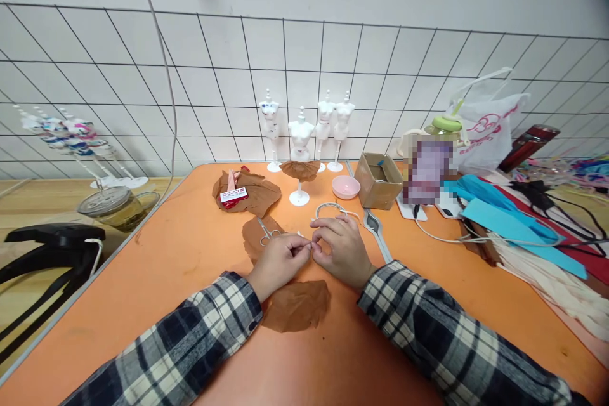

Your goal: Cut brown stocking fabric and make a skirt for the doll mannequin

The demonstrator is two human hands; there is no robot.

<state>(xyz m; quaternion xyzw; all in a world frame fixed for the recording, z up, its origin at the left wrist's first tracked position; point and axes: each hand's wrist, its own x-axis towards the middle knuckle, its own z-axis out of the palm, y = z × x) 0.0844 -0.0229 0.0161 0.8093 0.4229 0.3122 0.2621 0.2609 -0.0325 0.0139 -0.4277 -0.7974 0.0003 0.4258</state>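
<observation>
My left hand (pixel 281 261) and my right hand (pixel 343 250) meet over the middle of the orange table, fingertips pinched together. What lies between them is too small to make out. Below the hands lies a brown piece of cloth (pixel 299 307). Another brown cloth piece (pixel 252 238) is by my left hand, with small scissors (pixel 267 233) resting on it. Just beyond stands a white mini dress form (pixel 301 133) wearing a short brown skirt (pixel 300 170). A white ring-shaped item (pixel 330 206) lies behind my right hand.
Behind are several more white dress forms (pixel 326 115), a pink bowl (pixel 346 187) and a cardboard box (pixel 379 181). At left back, brown cloth (pixel 259 195) carries a red packet (pixel 234 198). A phone (pixel 429 171), its cable and blue fabric strips (pixel 523 235) occupy the right.
</observation>
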